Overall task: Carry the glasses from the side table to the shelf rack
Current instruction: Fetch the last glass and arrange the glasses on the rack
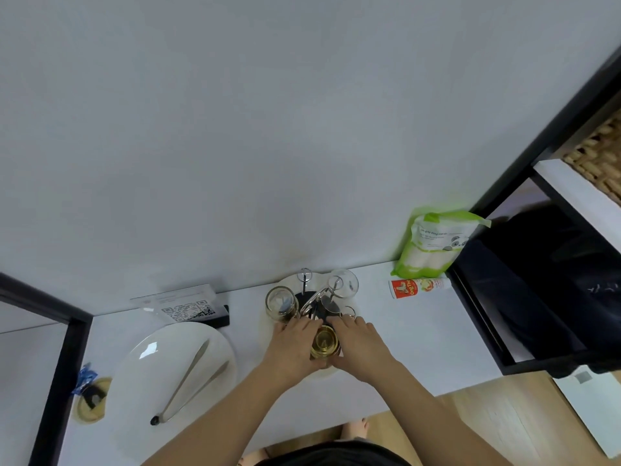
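A clear glass with a yellowish tint stands at the near side of a round glass rack tray on the white table. My left hand wraps its left side and my right hand wraps its right side. A second glass hangs on the rack at the left. A third glass hangs at the back right. Wire pegs with ring tops rise from the rack's dark centre.
A white plate with metal tongs lies to the left. A QR code stand is behind it. A green bag and a red tube sit at the right, beside a black shelf rack.
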`<state>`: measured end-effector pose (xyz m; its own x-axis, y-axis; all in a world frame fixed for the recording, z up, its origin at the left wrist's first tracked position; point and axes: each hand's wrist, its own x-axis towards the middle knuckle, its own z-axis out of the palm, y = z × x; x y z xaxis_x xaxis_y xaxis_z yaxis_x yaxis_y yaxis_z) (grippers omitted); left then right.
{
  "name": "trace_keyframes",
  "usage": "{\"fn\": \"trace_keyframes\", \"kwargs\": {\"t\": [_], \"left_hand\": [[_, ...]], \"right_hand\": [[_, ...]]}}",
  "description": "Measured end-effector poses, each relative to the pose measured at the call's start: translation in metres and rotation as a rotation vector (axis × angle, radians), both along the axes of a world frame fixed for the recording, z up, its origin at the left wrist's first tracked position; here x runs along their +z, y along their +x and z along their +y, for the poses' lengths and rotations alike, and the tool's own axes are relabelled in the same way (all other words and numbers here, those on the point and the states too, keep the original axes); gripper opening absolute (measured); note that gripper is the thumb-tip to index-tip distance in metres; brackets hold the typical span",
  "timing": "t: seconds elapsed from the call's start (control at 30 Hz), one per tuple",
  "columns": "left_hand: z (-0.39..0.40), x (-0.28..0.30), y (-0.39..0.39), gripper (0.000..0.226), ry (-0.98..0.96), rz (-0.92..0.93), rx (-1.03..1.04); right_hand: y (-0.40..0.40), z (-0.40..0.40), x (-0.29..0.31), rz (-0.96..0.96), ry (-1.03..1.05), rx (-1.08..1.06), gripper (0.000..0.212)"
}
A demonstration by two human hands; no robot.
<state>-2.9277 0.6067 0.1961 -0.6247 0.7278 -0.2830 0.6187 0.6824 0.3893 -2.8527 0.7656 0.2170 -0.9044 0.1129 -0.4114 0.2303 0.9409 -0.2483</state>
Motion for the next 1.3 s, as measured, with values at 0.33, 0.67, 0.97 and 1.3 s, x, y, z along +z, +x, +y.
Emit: {"fn": "trace_keyframes", "kwargs": {"t": [0.33, 0.67, 0.97, 1.3], "left_hand": [[-0.001, -0.007, -0.003, 0.078, -0.008, -0.029, 0.054], [-0.001, -0.011, -0.004, 0.08, 0.024, -0.063, 0.083], [0.0, -0.014, -0.006, 0.079, 0.034, -0.069, 0.083], [0.0, -0.012, -0.005, 0.076, 0.013, -0.054, 0.08]], "right_hand": [[-0.003, 0.006, -0.009, 0.0, -0.067, 0.011, 0.076], [-0.001, 0.01, -0.014, 0.021, -0.159, -0.043, 0.078], [0.0, 0.013, -0.018, 0.019, -0.167, -0.045, 0.078], [0.004, 0.007, -0.02, 0.027, -0.105, -0.033, 0.081]]}}
